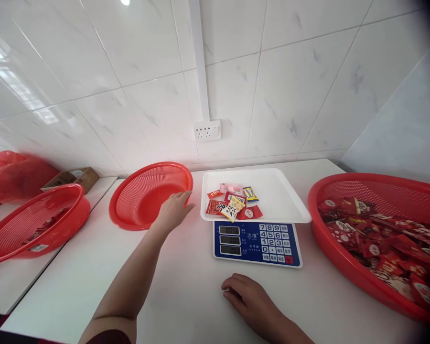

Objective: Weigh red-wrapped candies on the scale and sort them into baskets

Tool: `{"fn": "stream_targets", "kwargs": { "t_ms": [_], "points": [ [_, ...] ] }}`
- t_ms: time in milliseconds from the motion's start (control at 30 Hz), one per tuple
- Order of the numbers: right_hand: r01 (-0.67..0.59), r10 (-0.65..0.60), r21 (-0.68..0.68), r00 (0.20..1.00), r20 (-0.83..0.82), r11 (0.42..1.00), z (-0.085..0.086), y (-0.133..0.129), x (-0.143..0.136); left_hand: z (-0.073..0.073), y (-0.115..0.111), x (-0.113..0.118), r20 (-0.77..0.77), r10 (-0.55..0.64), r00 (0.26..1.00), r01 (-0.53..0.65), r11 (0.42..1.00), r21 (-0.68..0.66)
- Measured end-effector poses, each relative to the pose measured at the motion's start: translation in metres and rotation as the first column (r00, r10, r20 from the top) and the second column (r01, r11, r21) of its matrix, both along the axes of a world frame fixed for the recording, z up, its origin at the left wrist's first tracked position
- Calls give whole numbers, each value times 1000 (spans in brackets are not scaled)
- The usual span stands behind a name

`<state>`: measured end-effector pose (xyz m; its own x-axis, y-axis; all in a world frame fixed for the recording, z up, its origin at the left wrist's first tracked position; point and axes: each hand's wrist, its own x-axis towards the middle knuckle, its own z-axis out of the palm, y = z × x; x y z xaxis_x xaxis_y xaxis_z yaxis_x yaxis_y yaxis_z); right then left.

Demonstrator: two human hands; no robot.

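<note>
My left hand (175,210) is at the right rim of a red plastic basket (143,203) with mesh sides. Its fingers lie over the rim and the thumb is on the outer side, so it seems to grip the edge. The basket looks empty inside. Loosely curled, my right hand (249,303) rests on the table in front of a digital scale (256,243), with nothing visible in it. On the scale's white tray (283,196) lie several small snack packets (232,205), red, pink, yellow and blue. The scale's display digits are faint.
On the right a large red basket (317,210) holds many mostly red packets (383,243). Further left stand another red basket (57,236) with some packets, a red plastic bag (17,174) and a cardboard box (86,177). A socket (208,130) is on the tiled wall behind.
</note>
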<state>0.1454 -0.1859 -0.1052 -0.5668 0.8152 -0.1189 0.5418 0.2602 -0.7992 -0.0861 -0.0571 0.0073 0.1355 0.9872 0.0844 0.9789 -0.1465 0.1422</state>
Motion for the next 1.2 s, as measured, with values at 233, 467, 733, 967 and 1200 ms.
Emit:
{"fn": "stream_targets", "kwargs": {
  "t_ms": [233, 467, 733, 967, 1200],
  "points": [
    [13, -13, -9, 1000, -4, 1000, 2, 0, -1, 8, 24, 49, 291, -321, 901, 377, 912, -162],
    [14, -14, -3, 1000, 9, 1000, 2, -2, 0, 9, 37, 65, 199, -307, 930, 360, 868, -341],
    [0, 0, 15, 1000, 19, 1000, 3, -3, 0, 13, 40, 66, 124, -298, 946, 323, 889, -326],
    [0, 0, 9, 1000, 14, 1000, 4, -2, 0, 27, 35, 61, 79, -212, 974, 225, 945, -239],
    [-13, 13, 11, 1000, 12, 1000, 5, -3, 0, 52, 37, 9, -182, 58, 982, -54, 998, 30]
  ]
}}
